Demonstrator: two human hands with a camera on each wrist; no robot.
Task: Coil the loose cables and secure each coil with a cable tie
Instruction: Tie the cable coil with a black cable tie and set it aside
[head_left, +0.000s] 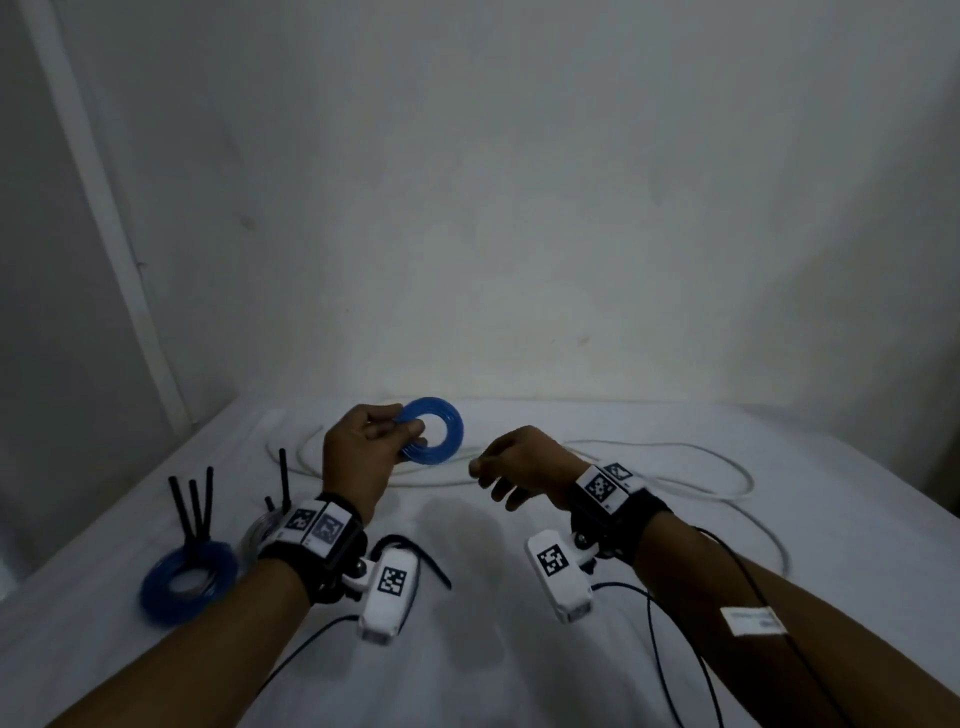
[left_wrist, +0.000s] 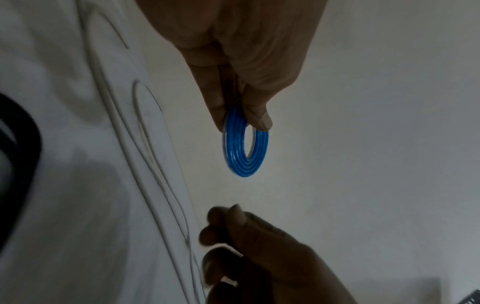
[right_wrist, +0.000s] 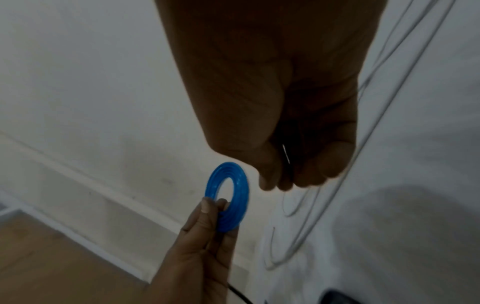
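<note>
- One blue coil (head_left: 188, 581) already lies on the white table (head_left: 519, 649) at the near left, with black cable ties (head_left: 193, 503) standing up from it, so I judge that this one is finished or nearly finished.
- A second, smaller blue coil (head_left: 434, 437) is wound and held up in the air above the table; I see no tie on it yet.
- A long white cable (head_left: 675, 470) lies loose in wide loops on the far side of the table, so the coiling and tying of it is not begun.
- One more black cable tie (head_left: 431, 569) lies flat on the table under the left wrist.
- The left hand (head_left: 358, 447) pinches the small coil by its rim between thumb and fingers.
- The right hand (head_left: 519, 462) is just beside this coil and does not touch it. Its fingers are curled together; the right wrist view shows a thin pale line between them, maybe the cable's end, but I cannot tell for sure.
</note>
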